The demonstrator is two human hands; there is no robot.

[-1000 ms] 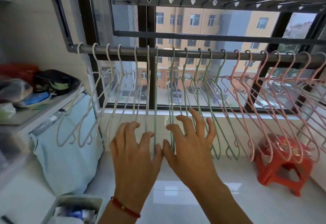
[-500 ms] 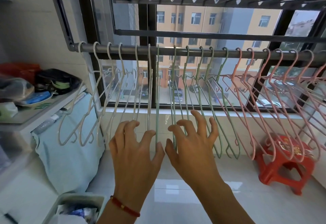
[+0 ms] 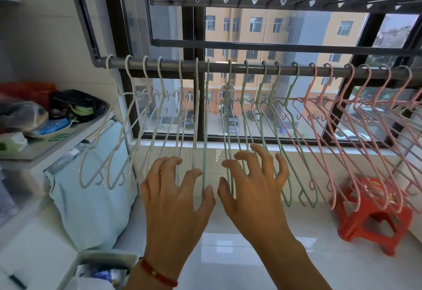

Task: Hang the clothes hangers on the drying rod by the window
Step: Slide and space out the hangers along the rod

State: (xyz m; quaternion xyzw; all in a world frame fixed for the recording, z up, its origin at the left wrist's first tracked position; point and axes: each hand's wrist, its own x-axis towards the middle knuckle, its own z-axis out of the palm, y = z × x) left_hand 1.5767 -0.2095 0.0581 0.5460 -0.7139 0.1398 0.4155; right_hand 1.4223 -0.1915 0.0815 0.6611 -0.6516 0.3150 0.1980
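Note:
A grey drying rod [image 3: 285,70] runs across the window. Several white hangers [image 3: 127,129] hang at its left, several green hangers [image 3: 274,129] in the middle and several pink hangers [image 3: 356,141] at the right. My left hand [image 3: 173,198] is spread with fingers among the lower ends of the white hangers, its thumb beside a green hanger [image 3: 204,141]. My right hand [image 3: 253,189] is spread with bent fingers among the green hangers' lower ends. Neither hand grips a hanger.
A red plastic stool [image 3: 374,216] stands on the tiled floor at the right. A white shelf [image 3: 57,143] with bags and clutter is at the left, with a light blue bundle [image 3: 91,193] below it. A bin [image 3: 100,267] sits by my left wrist.
Both hands stay among the hangers' lower ends. The right fingers have curled a little more; the hangers have barely shifted.

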